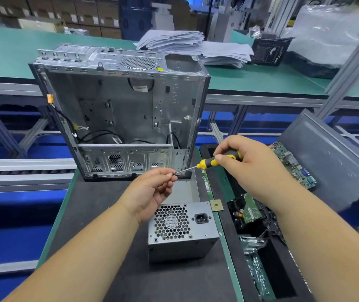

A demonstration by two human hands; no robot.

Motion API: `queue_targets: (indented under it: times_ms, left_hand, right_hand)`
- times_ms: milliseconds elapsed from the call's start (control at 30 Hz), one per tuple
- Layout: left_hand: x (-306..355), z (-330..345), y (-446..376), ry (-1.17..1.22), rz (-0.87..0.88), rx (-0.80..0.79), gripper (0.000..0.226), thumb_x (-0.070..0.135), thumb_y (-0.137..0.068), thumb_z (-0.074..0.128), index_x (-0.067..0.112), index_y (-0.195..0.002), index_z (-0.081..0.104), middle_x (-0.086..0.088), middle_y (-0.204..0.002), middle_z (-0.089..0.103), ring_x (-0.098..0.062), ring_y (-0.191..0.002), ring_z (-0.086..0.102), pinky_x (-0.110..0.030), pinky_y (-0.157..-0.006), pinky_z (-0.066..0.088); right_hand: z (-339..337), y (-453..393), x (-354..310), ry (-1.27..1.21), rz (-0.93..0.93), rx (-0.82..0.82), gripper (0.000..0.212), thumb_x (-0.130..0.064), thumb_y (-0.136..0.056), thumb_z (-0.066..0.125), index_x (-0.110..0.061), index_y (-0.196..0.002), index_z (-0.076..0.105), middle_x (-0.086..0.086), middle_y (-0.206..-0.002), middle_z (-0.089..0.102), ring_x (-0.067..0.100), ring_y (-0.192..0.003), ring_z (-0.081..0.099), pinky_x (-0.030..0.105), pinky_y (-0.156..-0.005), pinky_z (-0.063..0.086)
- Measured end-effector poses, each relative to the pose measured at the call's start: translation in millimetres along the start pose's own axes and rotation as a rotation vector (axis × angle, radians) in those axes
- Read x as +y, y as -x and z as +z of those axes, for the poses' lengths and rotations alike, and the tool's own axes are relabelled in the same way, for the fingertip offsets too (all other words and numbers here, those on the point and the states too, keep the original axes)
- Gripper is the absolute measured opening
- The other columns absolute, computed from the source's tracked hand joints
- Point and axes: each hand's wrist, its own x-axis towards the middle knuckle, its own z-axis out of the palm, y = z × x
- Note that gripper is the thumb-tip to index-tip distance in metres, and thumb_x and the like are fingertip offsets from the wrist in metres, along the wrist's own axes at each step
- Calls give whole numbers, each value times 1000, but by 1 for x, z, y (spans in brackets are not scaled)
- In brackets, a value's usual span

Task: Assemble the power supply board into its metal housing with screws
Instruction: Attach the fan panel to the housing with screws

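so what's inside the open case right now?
Inside the metal case: black cables and bare brackets, no board. The power supply sits outside on the mat. The lower drive cage hides its interior.

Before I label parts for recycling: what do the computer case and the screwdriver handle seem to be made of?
Computer case: likely bare sheet steel, dull grey, with stamped slots and folded edges. Screwdriver handle: apparently moulded plastic or rubber, in smooth yellow and black.
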Motion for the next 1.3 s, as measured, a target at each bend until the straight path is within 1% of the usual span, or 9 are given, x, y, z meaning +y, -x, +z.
queue_targets:
  times_ms: [133,267,400,533,767,967,1133,1200,1300]
  left_hand:
    - [-1,-2,2,-97,47,-15,15,-2,-92,57,6,-96,68,-5,-80,70,-6,-62,62,-18,-64,55]
    - [0,-2,6,-178,155,-38,24,0,-89,62,19,-84,76,-8,-89,74,-10,-74,68,-18,-71,55]
    - [5,-1,11,-370,319,-26,25,1,-86,67,24,-83,76,-12,-92,75,-19,-87,70,-24,-80,54]
    - [10,0,16,-565,403,-29,24,0,-87,68,24,-87,74,-9,-93,75,-21,-94,71,-22,-80,54]
    - [9,8,23,-539,443,-9,22,-2,-88,66,19,-91,72,-10,-92,75,-21,-90,71,-21,-78,54]
    - [7,14,24,-521,450,-29,23,-5,-87,66,13,-100,69,3,-83,73,-13,-90,70,-17,-79,52]
    - [7,12,24,-609,434,-71,39,1,-87,68,21,-119,61,1,-110,69,-10,-104,63,-23,-94,50]
    - [4,7,20,-796,373,-4,30,12,-94,61,31,-117,60,9,-110,66,-6,-104,61,-24,-94,48]
    - [-1,0,11,-1266,117,35,18,32,-101,47,34,-111,61,11,-112,63,-11,-105,58,-33,-94,47]
  right_hand:
    - [2,-2,3,-13,38,40,14,-37,-90,64,-31,-77,63,-14,-61,53,5,-53,44,24,-51,34]
    - [10,-3,5,-208,119,171,15,-36,-89,67,-24,-80,63,0,-69,67,9,-57,60,27,-56,50]
    - [19,-6,11,-390,212,202,16,-29,-90,69,-14,-89,63,2,-66,68,2,-51,59,12,-50,45]
    - [17,-9,18,-495,237,206,22,-27,-87,72,-7,-85,63,2,-59,64,5,-50,55,14,-49,44]
    - [17,-10,21,-622,252,224,29,-29,-87,73,-2,-83,62,-1,-59,64,9,-53,53,18,-51,45]
    - [16,-7,23,-616,244,202,21,-30,-88,71,-12,-79,66,-2,-59,64,9,-54,54,18,-53,46]
    - [13,-6,24,-573,225,211,23,-32,-88,70,-11,-80,65,-1,-61,65,8,-54,54,18,-53,45]
    - [9,-5,25,-515,205,224,24,-33,-88,70,-11,-82,65,-5,-60,66,5,-52,53,17,-52,46]
    - [3,-4,24,-390,157,225,25,-34,-88,69,-12,-81,63,-6,-60,65,2,-53,54,26,-59,48]
